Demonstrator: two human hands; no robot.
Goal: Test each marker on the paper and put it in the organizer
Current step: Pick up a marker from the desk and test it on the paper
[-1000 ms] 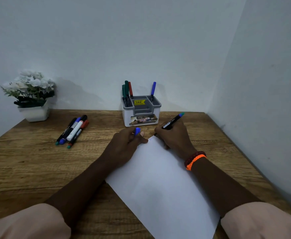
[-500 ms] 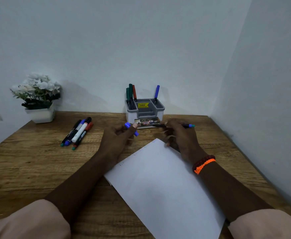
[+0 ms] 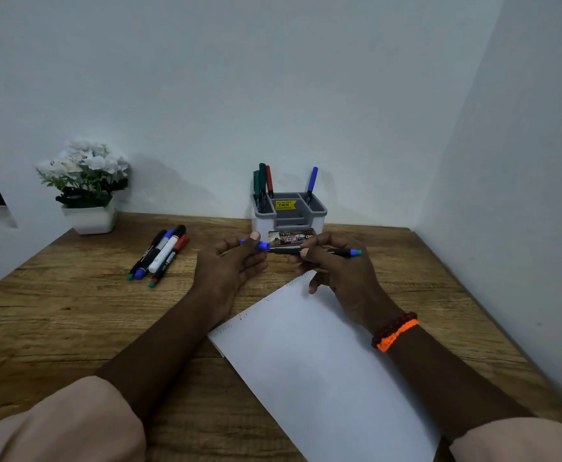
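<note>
Above the paper (image 3: pixel 323 355), the right hand (image 3: pixel 343 275), gripping the marker (image 3: pixel 319 252), is now lifting off toward the left hand (image 3: pixel 229 265), which is pinching the blue cap (image 3: pixel 256 244): test done, recapping next.

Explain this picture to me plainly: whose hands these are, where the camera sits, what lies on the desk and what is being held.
No machine here: these are a person's two bare hands, seen from one camera worn on their head, looking forward and down. The left hand grips a blue marker cap. The right hand holds a thin black marker level, its uncapped end pointing toward the cap. Below them a white sheet of paper lies on the wooden desk, with faint test scribbles along its far edge. To the left lies a bunch of loose markers. At the back stands a grey and white organizer already holding green, red and blue markers, and a white potted flower plant.
</note>
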